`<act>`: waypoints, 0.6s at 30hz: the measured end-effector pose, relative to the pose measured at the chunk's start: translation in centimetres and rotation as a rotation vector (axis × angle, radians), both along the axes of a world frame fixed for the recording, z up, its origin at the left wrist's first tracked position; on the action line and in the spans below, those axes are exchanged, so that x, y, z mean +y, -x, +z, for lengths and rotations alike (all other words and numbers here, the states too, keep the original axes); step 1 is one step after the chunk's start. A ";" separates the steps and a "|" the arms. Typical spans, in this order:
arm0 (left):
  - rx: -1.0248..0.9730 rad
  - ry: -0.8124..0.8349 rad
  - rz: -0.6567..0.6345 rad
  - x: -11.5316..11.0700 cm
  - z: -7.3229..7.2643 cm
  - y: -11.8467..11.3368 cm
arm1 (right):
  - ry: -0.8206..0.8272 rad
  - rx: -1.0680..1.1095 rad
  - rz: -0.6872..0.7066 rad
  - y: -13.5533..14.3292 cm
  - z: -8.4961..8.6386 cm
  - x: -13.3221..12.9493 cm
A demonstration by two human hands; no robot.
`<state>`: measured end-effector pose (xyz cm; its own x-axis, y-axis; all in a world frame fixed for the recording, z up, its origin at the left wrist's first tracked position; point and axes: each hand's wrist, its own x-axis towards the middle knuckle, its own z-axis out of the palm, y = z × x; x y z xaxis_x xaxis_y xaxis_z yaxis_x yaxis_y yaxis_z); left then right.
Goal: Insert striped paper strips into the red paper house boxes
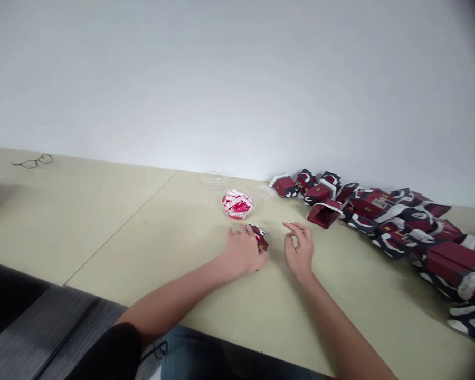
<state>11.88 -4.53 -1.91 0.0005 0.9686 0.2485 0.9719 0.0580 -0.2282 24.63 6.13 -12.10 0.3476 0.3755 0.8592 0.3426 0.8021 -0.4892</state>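
My left hand (243,249) is closed over a small dark-red model house (262,241) with a black-and-white roof, holding it on the table. Much of that house is hidden under the fingers. To its right, my right hand (300,248) hovers apart from it, fingers partly curled and spread, with nothing visible in them. Just beyond the left hand stands a clear round bowl (250,210) filled with red and white strips (237,203).
Many similar red model houses (370,203) are heaped along the right side of the table (142,232). A clear, empty-looking dish (215,179) lies near the wall. Eyeglasses (32,162) rest at the far left. A seam crosses the tabletop.
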 end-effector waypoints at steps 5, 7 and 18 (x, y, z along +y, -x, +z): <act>-0.011 0.079 0.107 -0.5 3.2 3.5 | 0.024 -0.017 0.000 0.6 0.1 -0.3; -0.030 0.038 0.146 -0.3 3.4 4.2 | 0.036 -0.036 0.019 1.0 0.0 -0.5; 0.010 -0.010 0.137 0.3 2.9 4.2 | 0.049 -0.042 0.020 0.6 0.0 -0.9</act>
<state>7.67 -4.21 0.96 -0.1292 0.9573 0.2585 0.9524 0.1924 -0.2364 24.03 5.24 -12.06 0.3035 0.4241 0.8533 0.3478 0.7844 -0.5136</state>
